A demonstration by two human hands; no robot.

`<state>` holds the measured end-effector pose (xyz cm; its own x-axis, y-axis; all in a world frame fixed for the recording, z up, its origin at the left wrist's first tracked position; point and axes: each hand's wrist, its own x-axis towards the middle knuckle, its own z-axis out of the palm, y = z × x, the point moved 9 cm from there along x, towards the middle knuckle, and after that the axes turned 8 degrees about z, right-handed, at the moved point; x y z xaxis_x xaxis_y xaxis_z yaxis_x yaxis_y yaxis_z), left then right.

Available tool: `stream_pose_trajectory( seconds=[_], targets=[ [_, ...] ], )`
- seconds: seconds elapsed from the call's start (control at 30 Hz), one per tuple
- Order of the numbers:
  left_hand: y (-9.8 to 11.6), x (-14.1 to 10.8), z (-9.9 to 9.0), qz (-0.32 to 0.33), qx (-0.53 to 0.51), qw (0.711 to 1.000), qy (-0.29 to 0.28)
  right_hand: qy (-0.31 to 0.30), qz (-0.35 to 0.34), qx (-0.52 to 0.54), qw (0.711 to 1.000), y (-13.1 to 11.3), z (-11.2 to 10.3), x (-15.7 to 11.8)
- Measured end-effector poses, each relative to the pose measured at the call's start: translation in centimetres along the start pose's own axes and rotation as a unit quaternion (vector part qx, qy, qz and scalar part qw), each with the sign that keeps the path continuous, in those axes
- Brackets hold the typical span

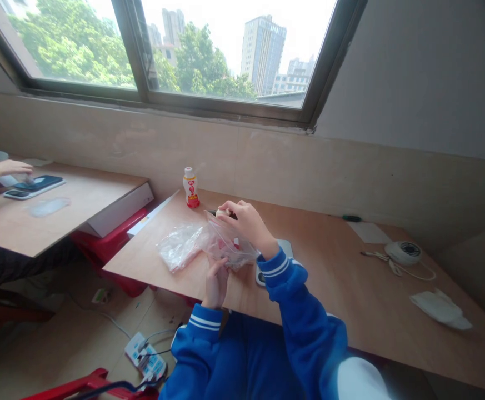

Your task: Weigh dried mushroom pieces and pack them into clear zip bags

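A broad window in a dark metal frame (209,55) looks out on green trees and tower blocks above a long, pale wooden desk (350,289). On a separate wooden desk at the far left (71,216), another person's hand (13,168) rests just beside two dark smartphones (34,186). At the middle of the long desk lies a clear plastic zip bag (229,247) with something red inside, touching a crumpled clear plastic bag (179,247) on its left. The person's blue sleeves with white stripes (279,272) reach in from below. The left hand (216,283) pinches the zip bag's lower edge, while the right hand (246,222) grips a small pale rounded object (222,213) at the bag's open mouth. A white plastic bottle with a red base (191,189) stands upright beyond them, near the desk's back edge. A white cloth (440,308) and a white corded device (403,253) lie well off to the right.
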<state>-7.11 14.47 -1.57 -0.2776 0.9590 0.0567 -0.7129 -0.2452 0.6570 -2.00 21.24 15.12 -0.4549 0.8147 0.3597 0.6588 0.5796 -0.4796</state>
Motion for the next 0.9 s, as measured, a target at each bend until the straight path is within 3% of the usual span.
stream_pose_trajectory(
  seconds=[0.2, 0.5, 0.7, 0.9],
  targets=[
    [-0.2, -0.1, 0.0, -0.009, -0.01, 1.0, 0.006, -0.038, -0.056, -0.05, 0.996, -0.6, 0.9, -0.3],
    [-0.3, -0.2, 0.3, -0.015, -0.016, 1.0, -0.001, -0.037, -0.006, 0.113, 0.993, 0.9, -0.8, -0.4],
    [-0.3, -0.2, 0.7, -0.018, -0.024, 0.999, -0.019, 0.002, -0.015, -0.065, 0.998, 1.2, -2.5, -0.9],
    [-0.2, -0.3, 0.5, -0.031, -0.015, 0.999, -0.008, -0.036, 0.013, -0.163, 0.986, 1.9, -2.4, -1.4]
  ],
)
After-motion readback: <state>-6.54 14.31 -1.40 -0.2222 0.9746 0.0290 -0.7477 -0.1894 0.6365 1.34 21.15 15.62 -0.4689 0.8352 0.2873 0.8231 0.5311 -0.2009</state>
